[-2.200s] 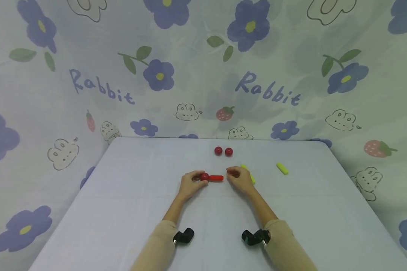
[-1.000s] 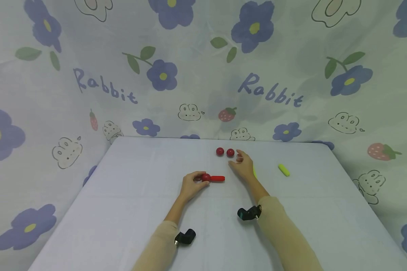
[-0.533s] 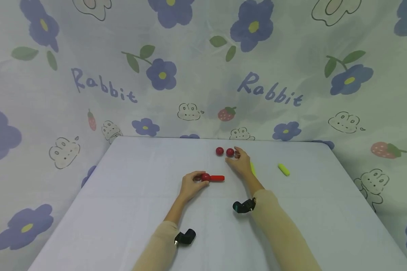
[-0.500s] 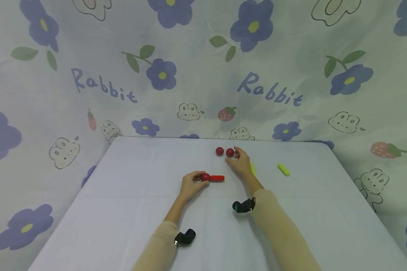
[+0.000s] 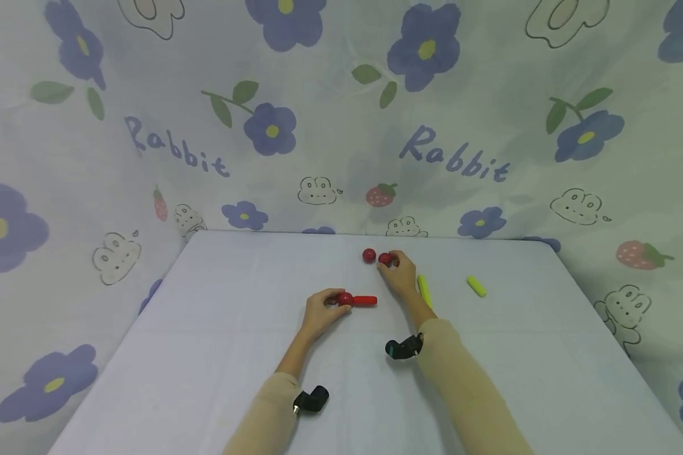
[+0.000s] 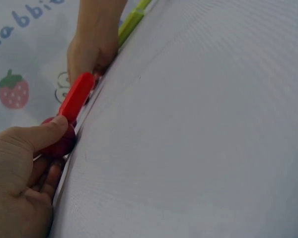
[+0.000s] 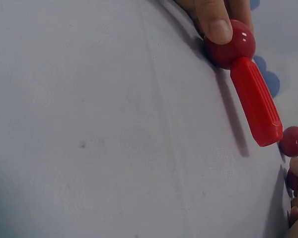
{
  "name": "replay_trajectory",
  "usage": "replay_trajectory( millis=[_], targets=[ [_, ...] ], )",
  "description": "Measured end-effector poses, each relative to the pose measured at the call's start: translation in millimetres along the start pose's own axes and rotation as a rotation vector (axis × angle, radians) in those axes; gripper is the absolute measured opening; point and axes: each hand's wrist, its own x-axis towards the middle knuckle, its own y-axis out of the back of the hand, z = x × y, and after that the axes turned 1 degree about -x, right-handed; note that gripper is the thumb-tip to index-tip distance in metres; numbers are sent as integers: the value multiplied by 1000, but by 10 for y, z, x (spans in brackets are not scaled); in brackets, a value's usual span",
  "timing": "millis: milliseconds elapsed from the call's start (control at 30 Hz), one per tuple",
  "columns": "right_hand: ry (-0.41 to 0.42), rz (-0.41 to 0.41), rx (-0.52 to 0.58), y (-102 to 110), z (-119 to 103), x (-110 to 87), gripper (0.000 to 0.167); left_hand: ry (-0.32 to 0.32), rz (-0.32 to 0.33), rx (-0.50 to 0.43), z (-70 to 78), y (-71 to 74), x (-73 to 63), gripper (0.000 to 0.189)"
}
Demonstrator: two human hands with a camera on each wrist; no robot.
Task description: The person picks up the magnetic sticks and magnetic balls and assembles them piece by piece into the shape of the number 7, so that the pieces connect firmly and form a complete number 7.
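My left hand (image 5: 320,313) pinches a glossy red ball (image 5: 345,299) between thumb and fingers, low over the white table. A ridged red stick (image 5: 365,301) sticks out from the ball's right side; in the right wrist view the ball (image 7: 242,47) and stick (image 7: 256,101) meet end on. Farther back, my right hand (image 5: 401,273) has thumb and fingers around a second red ball (image 5: 384,258), partly covered by the fingers. A third red ball (image 5: 369,255) lies just left of it, also showing in the right wrist view as a loose ball (image 7: 293,141).
One yellow-green stick (image 5: 424,289) lies beside my right wrist, its near end hidden behind the forearm. Another yellow-green stick (image 5: 476,286) rests farther right. Behind the table's (image 5: 233,278) back edge hangs a flower-and-rabbit patterned cloth (image 5: 319,151).
My right hand has moved away from the red stick's free end, back to the right-hand loose ball, and has closed its fingers on it. The left hand keeps its hold.
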Motion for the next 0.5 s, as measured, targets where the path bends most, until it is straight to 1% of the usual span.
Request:
replay_trajectory(
  millis=[100, 267, 367, 500],
  targets=[
    [-4, 1, -6, -8, 6, 3, 45, 1, -2, -6, 1, -4, 7, 39],
    [-15, -28, -6, 13, -14, -44, 45, 6, 4, -8, 10, -7, 11, 39],
    [-9, -64, 19, 61, -40, -104, 48, 10, 5, -5, 19, -10, 14, 38],
    [-29, -114, 21, 122, -41, -166, 50, 14, 4, 1, 26, -14, 23, 38]
  ],
)
